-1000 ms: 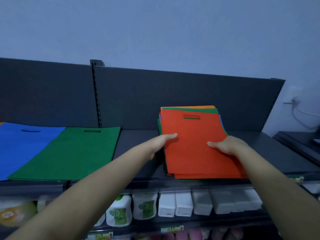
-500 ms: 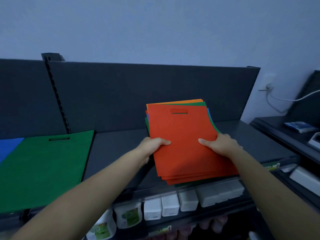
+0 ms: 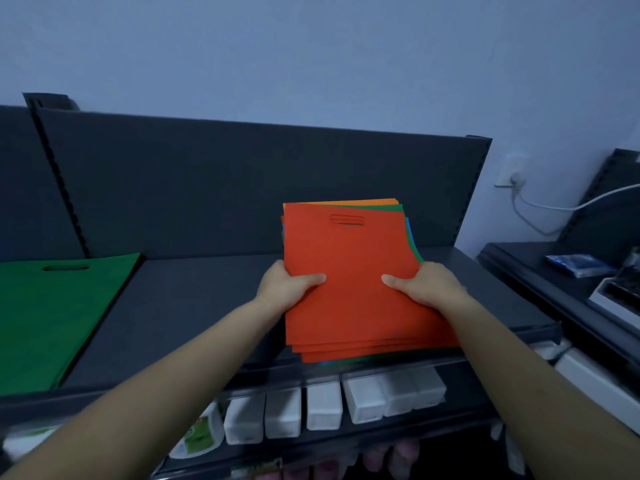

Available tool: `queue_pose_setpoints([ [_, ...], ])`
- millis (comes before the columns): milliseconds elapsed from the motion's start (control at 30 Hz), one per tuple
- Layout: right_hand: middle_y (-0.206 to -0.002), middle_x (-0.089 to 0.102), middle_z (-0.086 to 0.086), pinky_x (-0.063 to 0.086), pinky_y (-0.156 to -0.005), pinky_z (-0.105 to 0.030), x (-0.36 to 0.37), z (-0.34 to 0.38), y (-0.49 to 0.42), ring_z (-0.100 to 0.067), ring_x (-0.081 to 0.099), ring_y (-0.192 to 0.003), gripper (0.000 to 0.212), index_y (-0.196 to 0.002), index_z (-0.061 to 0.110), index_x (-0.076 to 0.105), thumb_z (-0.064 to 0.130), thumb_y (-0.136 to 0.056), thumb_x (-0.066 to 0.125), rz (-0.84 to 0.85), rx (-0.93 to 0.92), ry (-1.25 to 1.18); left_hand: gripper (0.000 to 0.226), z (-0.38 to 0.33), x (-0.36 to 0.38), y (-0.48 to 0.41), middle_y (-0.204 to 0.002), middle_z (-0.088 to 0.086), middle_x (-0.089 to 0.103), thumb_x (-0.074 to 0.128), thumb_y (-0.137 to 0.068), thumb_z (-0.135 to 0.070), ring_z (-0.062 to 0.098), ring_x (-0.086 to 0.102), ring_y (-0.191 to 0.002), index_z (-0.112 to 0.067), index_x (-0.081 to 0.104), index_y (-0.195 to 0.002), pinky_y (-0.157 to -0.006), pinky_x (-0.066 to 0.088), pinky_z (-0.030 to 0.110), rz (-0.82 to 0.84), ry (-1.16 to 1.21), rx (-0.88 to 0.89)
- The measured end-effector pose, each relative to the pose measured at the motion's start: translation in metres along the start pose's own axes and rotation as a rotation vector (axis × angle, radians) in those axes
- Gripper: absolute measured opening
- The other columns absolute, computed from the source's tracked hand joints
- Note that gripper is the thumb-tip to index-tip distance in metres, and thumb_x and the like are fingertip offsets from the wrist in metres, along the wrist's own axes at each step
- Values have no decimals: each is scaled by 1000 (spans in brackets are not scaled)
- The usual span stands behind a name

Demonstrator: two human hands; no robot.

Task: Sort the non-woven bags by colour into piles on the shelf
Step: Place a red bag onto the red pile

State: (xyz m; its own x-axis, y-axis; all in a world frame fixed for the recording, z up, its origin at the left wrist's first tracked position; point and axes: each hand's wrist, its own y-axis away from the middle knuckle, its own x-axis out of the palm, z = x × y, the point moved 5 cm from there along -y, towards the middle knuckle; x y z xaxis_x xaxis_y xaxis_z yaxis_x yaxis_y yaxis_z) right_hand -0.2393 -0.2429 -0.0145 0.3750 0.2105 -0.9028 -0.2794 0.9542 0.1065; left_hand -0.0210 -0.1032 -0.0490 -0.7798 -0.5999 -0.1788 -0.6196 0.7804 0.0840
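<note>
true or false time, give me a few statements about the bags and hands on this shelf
1. The left hand and right hand both grip the stack of bags. True.
2. The stack's top bag is blue. False: it is red-orange.
3. A green bag lies flat on the shelf, left of the stack. True.
4. The stack holds one colour only. False: green, orange and blue edges show under the top bag.

Both hands (image 3: 356,289) gripping mixed bag stack (image 3: 349,258), green bag (image 3: 52,317) left
</note>
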Motion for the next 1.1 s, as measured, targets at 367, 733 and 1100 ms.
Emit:
queue_pose_setpoints([
  [367,-156,26,-13,23,-115,-46,4,18,7,-30,2,-148,74,-140,14,48,61,-84,57,-50,-74,56,50,-18,-43,19,-120,-5,57,72,-84,-30,18,58,-107,-23,53,-129,-91,50,36,-214,-298,288],
  [733,-96,68,-14,50,-68,-33,-13,18,23,-27,63,-86,30,-102,3,65,-2,-74,76,191,51,-717,24,-2,-46,16,-113,0,63,63,-91,-11,18,62,-103,-17,53,-112,-84,51,32,-220,37,234],
  [1100,-96,60,-15,54,-62,-43,-4,49,48,-30,64,-79,61,-141,6,33,-10,-87,57,279,-73,-880,32,17,-68,18,-108,11,71,67,-90,-16,27,70,-93,-13,59,-121,-70,57,36,14,281,-62],
])
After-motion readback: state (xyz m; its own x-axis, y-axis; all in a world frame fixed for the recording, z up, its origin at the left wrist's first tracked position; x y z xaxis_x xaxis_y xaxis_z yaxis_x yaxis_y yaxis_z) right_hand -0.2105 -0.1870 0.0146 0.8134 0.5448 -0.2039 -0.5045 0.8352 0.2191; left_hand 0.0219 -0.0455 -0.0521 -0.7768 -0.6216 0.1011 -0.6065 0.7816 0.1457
